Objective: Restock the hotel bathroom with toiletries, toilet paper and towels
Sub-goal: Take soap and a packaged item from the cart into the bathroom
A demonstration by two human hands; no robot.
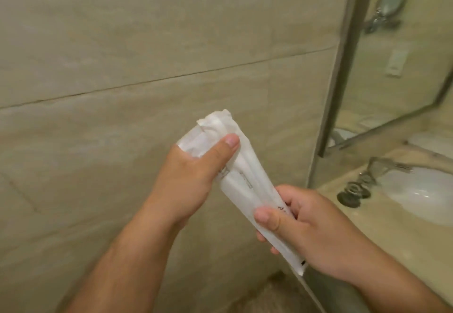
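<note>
Both hands hold one long white toiletry packet (241,178) in front of the beige tiled wall. The packet is semi-transparent, with slim white sticks showing through it and a little dark print. My left hand (191,178) grips its upper end, the thumb pressed across the front of the wrapper. My right hand (301,224) grips the lower end, thumb on top and fingers curled round it. The packet slants from upper left down to lower right. Its top edge looks crumpled.
A beige tiled wall (122,55) fills the left and centre. At right, a framed mirror (402,67) hangs above a marble counter (343,190) with a white basin (421,190) and a chrome tap (367,178).
</note>
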